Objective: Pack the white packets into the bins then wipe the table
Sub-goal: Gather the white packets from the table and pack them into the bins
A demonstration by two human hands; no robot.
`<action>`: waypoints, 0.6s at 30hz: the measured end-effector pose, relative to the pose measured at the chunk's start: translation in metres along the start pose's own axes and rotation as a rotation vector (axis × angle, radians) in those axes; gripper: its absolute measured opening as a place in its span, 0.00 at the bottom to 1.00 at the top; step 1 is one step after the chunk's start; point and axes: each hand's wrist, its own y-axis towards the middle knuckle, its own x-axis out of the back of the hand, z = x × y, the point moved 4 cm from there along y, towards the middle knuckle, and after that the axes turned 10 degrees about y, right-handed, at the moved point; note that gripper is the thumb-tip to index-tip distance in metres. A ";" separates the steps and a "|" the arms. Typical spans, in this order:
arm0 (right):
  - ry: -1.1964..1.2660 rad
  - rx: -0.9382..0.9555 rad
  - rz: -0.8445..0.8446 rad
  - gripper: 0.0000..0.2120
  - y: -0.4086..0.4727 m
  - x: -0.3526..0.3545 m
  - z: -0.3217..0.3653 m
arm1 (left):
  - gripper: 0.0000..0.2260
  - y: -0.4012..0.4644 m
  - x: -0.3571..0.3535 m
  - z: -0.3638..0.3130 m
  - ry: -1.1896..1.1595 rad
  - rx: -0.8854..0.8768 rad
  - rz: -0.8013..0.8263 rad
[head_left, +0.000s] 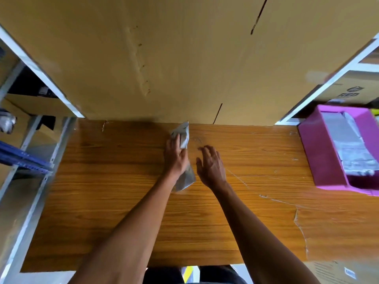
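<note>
My left hand (176,157) grips a white packet (183,136) near the far middle of the wooden table (102,191); the packet sticks out above my fingers and below my palm. Just to its right, my right hand (211,166) hovers over the table with fingers loosely spread, holding nothing. A pink bin (320,158) stands at the table's right edge with several white packets (352,148) inside.
A large cardboard sheet (184,58) stands upright along the far edge of the table. Metal shelving (30,128) with boxes is on the left, and a white shelf frame (332,78) with a cardboard box is on the right. The table's laminate is cracked near the right front.
</note>
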 end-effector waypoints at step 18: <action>0.180 -0.118 -0.275 0.16 -0.043 0.102 -0.047 | 0.22 -0.070 -0.019 -0.110 -1.032 0.165 0.545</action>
